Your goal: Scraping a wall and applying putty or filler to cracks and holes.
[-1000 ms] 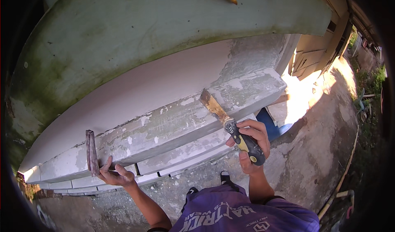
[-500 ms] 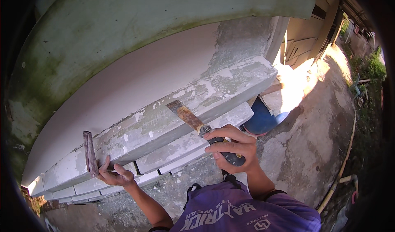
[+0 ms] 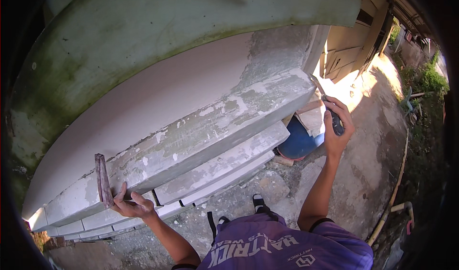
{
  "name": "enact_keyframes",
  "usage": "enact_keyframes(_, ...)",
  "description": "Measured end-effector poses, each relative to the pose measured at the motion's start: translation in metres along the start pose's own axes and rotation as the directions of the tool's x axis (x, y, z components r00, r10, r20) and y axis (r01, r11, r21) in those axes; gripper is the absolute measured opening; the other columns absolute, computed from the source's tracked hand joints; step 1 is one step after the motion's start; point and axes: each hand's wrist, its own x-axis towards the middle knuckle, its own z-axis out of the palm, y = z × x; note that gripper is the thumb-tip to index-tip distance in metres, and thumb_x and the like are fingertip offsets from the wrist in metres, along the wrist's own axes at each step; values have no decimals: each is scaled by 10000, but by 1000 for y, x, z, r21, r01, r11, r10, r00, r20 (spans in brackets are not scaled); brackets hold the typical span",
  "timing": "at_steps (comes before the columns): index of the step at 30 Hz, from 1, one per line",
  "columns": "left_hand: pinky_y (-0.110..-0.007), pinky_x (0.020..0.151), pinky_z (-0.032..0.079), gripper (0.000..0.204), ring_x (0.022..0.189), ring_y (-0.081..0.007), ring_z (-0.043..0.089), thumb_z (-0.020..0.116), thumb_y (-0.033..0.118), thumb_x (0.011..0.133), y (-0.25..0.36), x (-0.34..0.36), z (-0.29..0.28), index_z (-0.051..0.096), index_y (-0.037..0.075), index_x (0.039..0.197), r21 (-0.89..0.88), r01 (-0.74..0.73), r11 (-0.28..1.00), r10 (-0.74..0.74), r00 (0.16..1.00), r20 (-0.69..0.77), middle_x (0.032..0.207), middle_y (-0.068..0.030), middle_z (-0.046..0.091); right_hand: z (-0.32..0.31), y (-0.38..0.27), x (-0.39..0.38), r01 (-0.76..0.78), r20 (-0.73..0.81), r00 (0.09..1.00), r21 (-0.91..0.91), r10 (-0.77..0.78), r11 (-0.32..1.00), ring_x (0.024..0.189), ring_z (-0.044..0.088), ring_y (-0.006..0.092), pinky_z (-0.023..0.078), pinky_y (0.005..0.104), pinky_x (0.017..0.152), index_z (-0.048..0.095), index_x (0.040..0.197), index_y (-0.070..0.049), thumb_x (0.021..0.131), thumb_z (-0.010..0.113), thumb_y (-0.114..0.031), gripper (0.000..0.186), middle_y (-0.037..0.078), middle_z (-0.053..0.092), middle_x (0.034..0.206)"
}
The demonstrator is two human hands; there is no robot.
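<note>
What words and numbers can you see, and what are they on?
Purple shirt: large white lettering; I don't copy out words.
Same shirt: small hexagonal emblem, tiny lettering beside it.
Dark tool handle in the right hand: no readable writing.

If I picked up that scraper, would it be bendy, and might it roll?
The scraper's blade might bend a little, since it looks thin from the side. The dark handle looks thick, so it's probably stiffer and heavier. Laid down, the flat blade would likely stop it rolling far.
</note>
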Motion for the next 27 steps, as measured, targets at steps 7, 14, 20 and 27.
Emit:
enact_keyframes(7, -481, 983, 378, 388, 1140, -359, 490, 523, 293, 909, 0, -1, 1, 650, -63, 996, -32, 20, 999, -21, 1000, -19, 1088, -222, 517, -7, -39, -32, 123, 54, 988, 274, -143, 954, 981, 667, 279, 503, 369, 889, 708, 1025, 38, 759, 661, -39, 281, 207, 689, 1068)
enact_keyframes(14, -479, 977, 387, 397, 1139, -358, 496, 524, 299, 911, 0, 1, 3, 653, -66, 1001, -16, 0, 1000, 0, 999, -43, 1088, -219, 512, -5, -36, -26, 64, 353, 921, 281, -166, 958, 944, 680, 248, 513, 329, 844, 720, 983, 24, 688, 660, 33, 301, 158, 709, 1066)
enact_keyframes(20, -481, 988, 381, 411, 1147, -357, 497, 523, 308, 915, 0, -1, 1, 655, -69, 1013, 2, 15, 1000, -15, 1000, -1, 1096, -221, 518, -5, 11, -10, -169, -208, 966, -70, 151, 983, 1042, 648, 243, 471, 356, 959, 690, 1053, 44, 776, 604, 94, 294, 166, 691, 1112)
enact_keyframes(27, -471, 972, 391, 390, 1162, -376, 494, 526, 318, 924, -2, -1, 2, 649, -44, 999, -2, 5, 1000, -5, 1000, -22, 1134, -254, 528, -18, -28, -42, 85, 100, 987, 353, -128, 932, 991, 666, 272, 503, 365, 897, 685, 993, 60, 754, 661, -7, 249, 199, 703, 1049)
